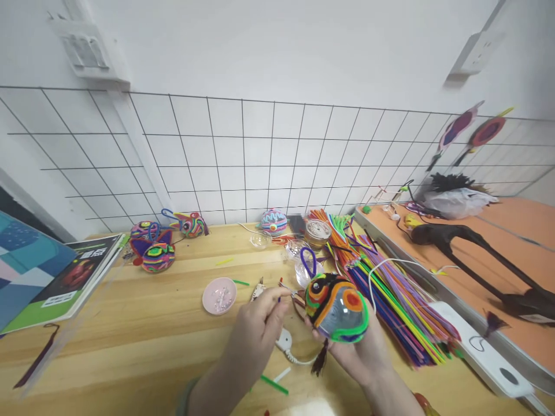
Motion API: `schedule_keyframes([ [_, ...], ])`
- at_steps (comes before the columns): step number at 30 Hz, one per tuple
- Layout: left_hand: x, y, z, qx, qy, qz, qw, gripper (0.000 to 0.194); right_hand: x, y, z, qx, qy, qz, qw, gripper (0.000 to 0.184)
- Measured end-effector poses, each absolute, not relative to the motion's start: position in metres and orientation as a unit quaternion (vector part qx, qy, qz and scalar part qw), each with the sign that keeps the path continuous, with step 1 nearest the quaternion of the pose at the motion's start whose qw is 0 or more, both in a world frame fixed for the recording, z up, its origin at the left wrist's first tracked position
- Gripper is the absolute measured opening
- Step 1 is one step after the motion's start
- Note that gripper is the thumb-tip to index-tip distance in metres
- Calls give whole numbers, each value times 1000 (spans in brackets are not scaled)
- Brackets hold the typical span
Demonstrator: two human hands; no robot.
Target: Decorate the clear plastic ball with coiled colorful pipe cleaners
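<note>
My right hand (362, 346) cups a round clear ornament (336, 307) wrapped in bright pipe-cleaner coils, with a purple loop on top and a dark tassel hanging below. My left hand (256, 332) is closed in a pinch just left of the ornament, fingertips on a small thin piece I cannot name, touching the ornament's left side. Both hands hover over the wooden table (143, 323).
A pink dish (219, 295) with beads lies left of my hands. A long heap of coloured pipe cleaners (390, 283) runs along the right. Finished ornaments (158, 254) sit at the back left, booklets (65, 277) far left, a white power strip (481, 352) right.
</note>
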State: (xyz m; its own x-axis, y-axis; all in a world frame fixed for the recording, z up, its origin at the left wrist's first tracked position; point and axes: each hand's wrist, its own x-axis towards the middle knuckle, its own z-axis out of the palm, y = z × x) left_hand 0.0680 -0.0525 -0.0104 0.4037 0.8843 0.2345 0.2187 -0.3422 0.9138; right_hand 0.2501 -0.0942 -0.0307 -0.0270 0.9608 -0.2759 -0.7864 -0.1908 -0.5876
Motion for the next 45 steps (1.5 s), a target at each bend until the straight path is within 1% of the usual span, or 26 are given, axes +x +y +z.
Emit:
schedule_keyframes([
  [4, 69, -55, -11, 829, 346, 347, 268, 20, 240, -97, -30, -332, -154, 675, 640, 28],
  [7, 69, -54, -13, 873, 303, 359, 129, 23, 234, -99, -29, -332, -164, 670, 644, 24],
  [8, 69, -54, -14, 876, 291, 371, 99, 24, 233, -99, -29, -329, -162, 676, 640, 24],
  [10, 67, -54, -15, 866, 280, 406, 86, 27, 232, -99, -27, -324, -150, 692, 628, 27],
  [12, 63, -54, -15, 826, 300, 461, 126, 26, 236, -97, -26, -319, -133, 704, 620, 33],
  [14, 58, -53, -14, 744, 350, 536, 191, 23, 242, -94, -26, -310, -118, 701, 631, 37],
  [16, 54, -51, -12, 651, 395, 596, 256, 21, 249, -91, -27, -300, -105, 686, 654, 35],
  [18, 52, -49, -9, 595, 423, 612, 302, 21, 254, -89, -28, -291, -102, 668, 678, 30],
  [20, 54, -49, -6, 606, 439, 579, 324, 18, 254, -87, -28, -284, -100, 656, 692, 27],
  [22, 61, -51, -6, 650, 440, 511, 350, 15, 250, -87, -27, -281, -99, 648, 701, 26],
  [26, 79, -61, -12, 670, 414, 359, 501, 27, 236, -87, -22, -291, -133, 608, 727, 25],
  [28, 85, -66, -17, 671, 404, 304, 542, 25, 228, -88, -20, -308, -165, 570, 744, 23],
  [31, 89, -70, -22, 685, 401, 283, 538, 26, 217, -91, -19, -322, -222, 534, 750, 22],
  [33, 89, -71, -22, 706, 392, 280, 519, 32, 213, -92, -18, -316, -248, 537, 742, 22],
  [36, 84, -68, -17, 744, 356, 289, 487, 41, 217, -88, -15, -309, -226, 542, 748, 21],
  [38, 77, -63, -12, 730, 353, 324, 487, 39, 225, -85, -14, -300, -193, 559, 748, 22],
  [39, 72, -60, -9, 696, 357, 357, 510, 35, 229, -84, -14, -294, -179, 574, 743, 22],
  [40, 67, -56, -6, 650, 368, 397, 533, 30, 235, -83, -14, -289, -166, 589, 736, 23],
  [42, 55, -47, 1, 552, 385, 495, 549, 27, 243, -83, -15, -281, -143, 607, 729, 25],
  [45, 37, -34, 15, 407, 338, 642, 555, 24, 251, -86, -16, -273, -126, 614, 730, 28],
])
